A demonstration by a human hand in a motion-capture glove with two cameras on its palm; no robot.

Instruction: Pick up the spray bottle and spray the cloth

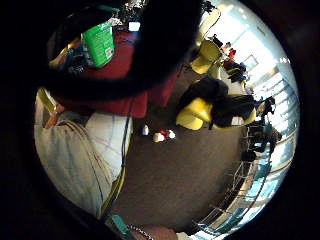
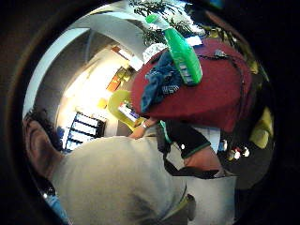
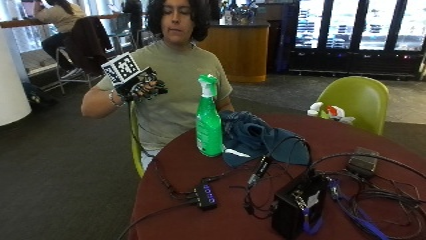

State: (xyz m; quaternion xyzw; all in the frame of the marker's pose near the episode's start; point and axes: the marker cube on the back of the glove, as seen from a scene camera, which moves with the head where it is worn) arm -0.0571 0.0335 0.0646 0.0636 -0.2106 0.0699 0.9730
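A green spray bottle (image 3: pixel 208 120) with a white trigger head stands upright on the round red table (image 3: pixel 200 170), near the edge by the person. A crumpled dark blue cloth (image 3: pixel 256 140) lies right beside it, touching its base. My gloved right hand (image 3: pixel 143 86) is raised in the air at chest height, off to the side of the bottle and clear of the table; its fingers are loosely curled and hold nothing. The thumb side palm view shows the bottle (image 2: pixel 183 56) and the cloth (image 2: pixel 159 84) on the table from a distance. The bottle (image 1: pixel 100 44) also appears in the little finger side palm view.
A black box (image 3: pixel 296 205), a small hub (image 3: pixel 205 195) and several tangled cables (image 3: pixel 373 195) cover the near half of the table. A green chair (image 3: pixel 356 100) stands behind the table, with small white and red items (image 3: pixel 326 111) at the table's far edge.
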